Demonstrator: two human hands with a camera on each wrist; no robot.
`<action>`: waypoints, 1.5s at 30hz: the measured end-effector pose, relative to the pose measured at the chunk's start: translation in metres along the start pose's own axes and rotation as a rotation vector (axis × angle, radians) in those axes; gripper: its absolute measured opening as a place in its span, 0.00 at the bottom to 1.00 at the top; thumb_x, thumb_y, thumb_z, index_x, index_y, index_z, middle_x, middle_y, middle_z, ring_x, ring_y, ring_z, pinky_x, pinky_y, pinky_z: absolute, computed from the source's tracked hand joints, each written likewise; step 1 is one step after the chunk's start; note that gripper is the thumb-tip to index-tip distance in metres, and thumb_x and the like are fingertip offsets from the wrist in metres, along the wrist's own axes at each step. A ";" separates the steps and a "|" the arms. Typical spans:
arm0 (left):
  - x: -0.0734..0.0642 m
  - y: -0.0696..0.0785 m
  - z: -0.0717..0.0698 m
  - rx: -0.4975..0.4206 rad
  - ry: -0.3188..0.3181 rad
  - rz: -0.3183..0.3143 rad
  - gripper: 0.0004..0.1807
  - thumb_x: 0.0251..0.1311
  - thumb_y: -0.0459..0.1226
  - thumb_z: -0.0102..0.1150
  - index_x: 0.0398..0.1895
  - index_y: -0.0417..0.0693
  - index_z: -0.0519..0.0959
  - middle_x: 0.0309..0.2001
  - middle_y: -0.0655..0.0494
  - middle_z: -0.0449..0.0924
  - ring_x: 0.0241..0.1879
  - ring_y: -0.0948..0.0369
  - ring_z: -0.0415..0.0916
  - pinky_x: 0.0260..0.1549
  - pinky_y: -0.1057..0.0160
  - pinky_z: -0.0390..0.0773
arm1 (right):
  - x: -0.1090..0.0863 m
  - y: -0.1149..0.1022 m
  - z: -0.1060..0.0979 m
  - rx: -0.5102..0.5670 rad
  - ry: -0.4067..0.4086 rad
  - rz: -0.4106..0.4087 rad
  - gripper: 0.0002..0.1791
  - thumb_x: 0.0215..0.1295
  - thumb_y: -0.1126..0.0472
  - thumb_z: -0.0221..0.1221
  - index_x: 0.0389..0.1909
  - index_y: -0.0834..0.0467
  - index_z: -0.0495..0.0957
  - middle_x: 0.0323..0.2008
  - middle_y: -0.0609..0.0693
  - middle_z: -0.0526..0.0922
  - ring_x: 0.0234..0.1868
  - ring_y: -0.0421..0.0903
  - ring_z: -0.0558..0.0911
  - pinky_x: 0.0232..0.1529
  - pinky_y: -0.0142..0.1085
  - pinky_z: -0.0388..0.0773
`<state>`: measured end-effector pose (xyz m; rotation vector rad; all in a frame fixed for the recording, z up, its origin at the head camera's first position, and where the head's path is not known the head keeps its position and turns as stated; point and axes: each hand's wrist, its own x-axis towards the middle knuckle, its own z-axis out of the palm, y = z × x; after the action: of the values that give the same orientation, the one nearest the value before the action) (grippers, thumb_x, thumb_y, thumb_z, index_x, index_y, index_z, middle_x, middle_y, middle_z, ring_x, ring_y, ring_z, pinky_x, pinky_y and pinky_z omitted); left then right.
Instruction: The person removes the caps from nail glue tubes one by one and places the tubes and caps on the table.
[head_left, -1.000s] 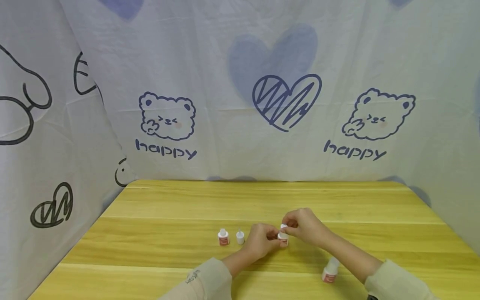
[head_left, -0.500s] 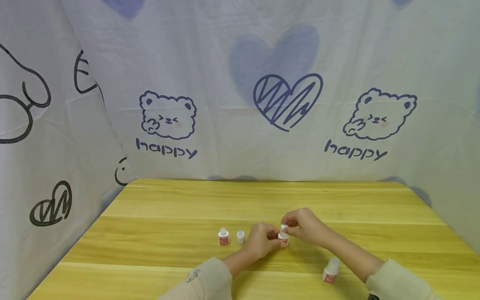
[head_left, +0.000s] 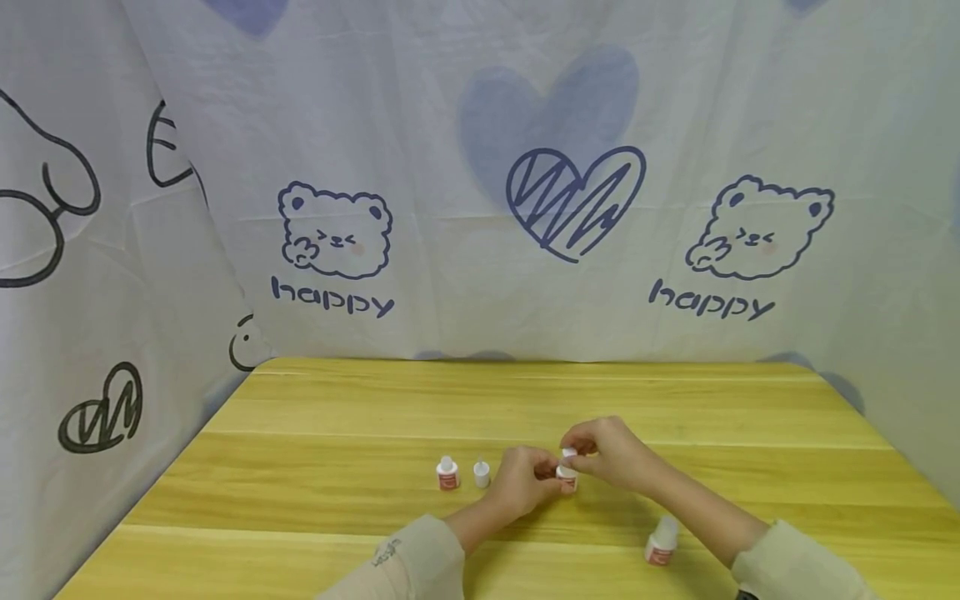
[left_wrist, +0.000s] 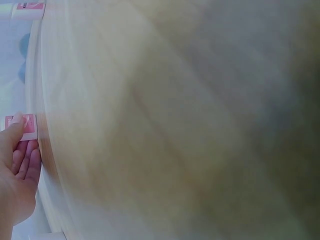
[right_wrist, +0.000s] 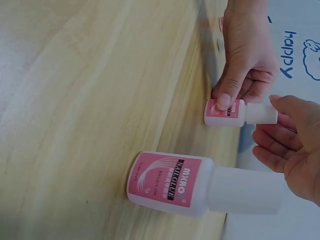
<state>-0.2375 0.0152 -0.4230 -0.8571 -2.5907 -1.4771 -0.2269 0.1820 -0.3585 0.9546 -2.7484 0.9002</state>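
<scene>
Held bottle [head_left: 567, 480] stands at table centre, upright on the wooden table [head_left: 360, 400], long axis near vertical, cap end up; it lies sideways in both wrist views only because those cameras are turned. Left hand [head_left: 521, 482] grips its body, thumb across the pink label. Right hand [head_left: 617, 454] pinches the white cap [right_wrist: 262, 114] at its top; cap meets the bottle's neck, cannot tell whether seated or loose. Much of the label is under the thumb, a few letters showing. Left wrist view mostly blurred table, hand and bottle cut by its edge. Left of the held bottle, beyond the left hand: an upturned cap [head_left: 482, 475], thin stem pointing up, then a small bottle [head_left: 447, 474], upright, label too small to read. Nearer the person and to the right of the held bottle: a larger-looking bottle [right_wrist: 167, 184], upright, by the right forearm. Its pink label reads NAIL GLUE, BRUSH-ON, 7g; brand begins MX, remainder uncertain; Chinese characters alongside. Behind the held bottle, cloth backdrop [head_left: 480, 317] with "happy" twice. Left sleeve [head_left: 423, 550] lettering illegible.
</scene>
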 end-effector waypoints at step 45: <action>0.001 -0.002 0.001 0.012 -0.011 0.002 0.08 0.48 0.33 0.68 0.30 0.38 0.84 0.30 0.48 0.86 0.28 0.69 0.80 0.27 0.80 0.75 | 0.002 -0.003 -0.002 -0.015 -0.005 -0.015 0.02 0.55 0.69 0.62 0.27 0.64 0.82 0.25 0.51 0.85 0.27 0.38 0.81 0.27 0.23 0.76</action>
<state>-0.2395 0.0156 -0.4252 -0.8690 -2.6031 -1.4595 -0.2265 0.1803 -0.3545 0.9758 -2.7444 0.8745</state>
